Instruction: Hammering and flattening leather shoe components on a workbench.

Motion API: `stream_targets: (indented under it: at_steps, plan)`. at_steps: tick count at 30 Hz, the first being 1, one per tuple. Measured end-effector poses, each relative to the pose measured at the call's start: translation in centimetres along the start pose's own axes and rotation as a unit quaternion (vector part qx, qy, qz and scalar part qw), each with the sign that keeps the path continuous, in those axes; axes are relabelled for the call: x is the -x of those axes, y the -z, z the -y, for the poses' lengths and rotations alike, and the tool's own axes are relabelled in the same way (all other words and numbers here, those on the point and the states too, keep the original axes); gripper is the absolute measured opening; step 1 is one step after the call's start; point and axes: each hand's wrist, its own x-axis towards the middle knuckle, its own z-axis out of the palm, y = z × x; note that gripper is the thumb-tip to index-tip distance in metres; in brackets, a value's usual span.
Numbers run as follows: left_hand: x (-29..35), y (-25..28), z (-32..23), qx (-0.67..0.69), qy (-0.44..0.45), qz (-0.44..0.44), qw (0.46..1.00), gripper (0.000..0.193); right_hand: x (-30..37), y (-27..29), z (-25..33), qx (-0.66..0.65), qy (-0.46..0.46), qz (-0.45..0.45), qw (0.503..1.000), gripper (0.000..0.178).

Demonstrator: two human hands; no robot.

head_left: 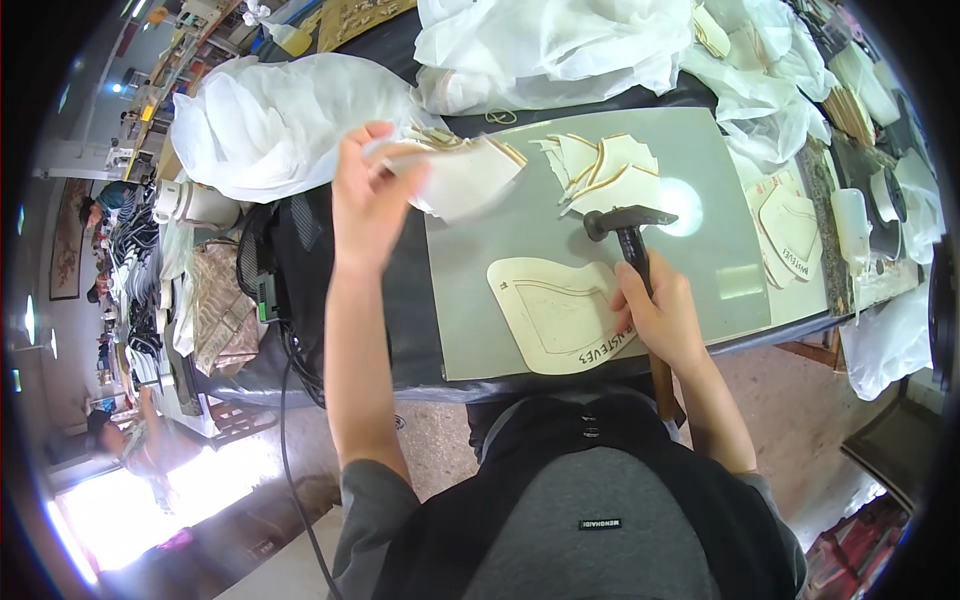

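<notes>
And here's the dark-covered table (408, 330), running right across the middle, with a grey-green board (460, 320) laid flat on it! Along the far side, a big white plastic bag (560, 45), and a second white bag (290, 125) bulging to the left. Down on the board's near part, a cream template (555, 315), flat, an outline marked inside it. Farther up, the left pile of white pieces (475, 185) sits at the board's upper left corner, while the right pile of white pieces (620, 180) lies fanned on the board itself. Now the hammer (634, 245), its head just below that right pile, its handle slanting down past the template's right edge. The right hand (660, 305) has it, fingers wrapped around the handle below the head. And the left hand (375, 200), blurred, fingers bent at the left pile's outer end; whether they pinch a piece, I can't tell!
</notes>
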Motion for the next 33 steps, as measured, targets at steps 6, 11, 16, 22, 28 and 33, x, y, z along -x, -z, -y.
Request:
stream_targets:
  at_steps: [6, 11, 16, 22, 28, 33]
  plan:
    - [-3.3, -3.2, 2.5, -0.357, -0.304, -0.056, 0.881, 0.047, 0.0, 0.4, -1.0, -0.057, 0.008, -0.036, 0.998, 0.032]
    - [-0.2, -13.0, 1.9, -0.202, -0.164, 0.133, 0.956, 0.035, 0.4, 1.0, -1.6, -0.208, 0.01, -0.083, 0.975, 0.036]
    - [1.2, -16.5, 1.8, -0.383, -0.203, 0.155, 0.888, 0.036, 0.3, 1.0, -1.4, -0.285, 0.044, -0.131, 0.949, 0.037]
    - [1.4, -12.9, -0.6, -0.065, -0.056, 0.219, 0.972, 0.031, 0.1, 2.3, -1.8, -0.258, 0.029, -0.149, 0.954, 0.036]
    - [3.4, -10.0, -2.1, -0.074, 0.12, 0.383, 0.913, 0.032, -0.5, 3.5, 0.9, -0.153, 0.019, 0.012, 0.988, 0.028]
    - [7.0, -6.3, 1.4, 0.134, 0.22, 0.219, 0.941, 0.05, -0.2, 4.0, -0.1, -0.109, -0.053, 0.066, 0.99, 0.016]
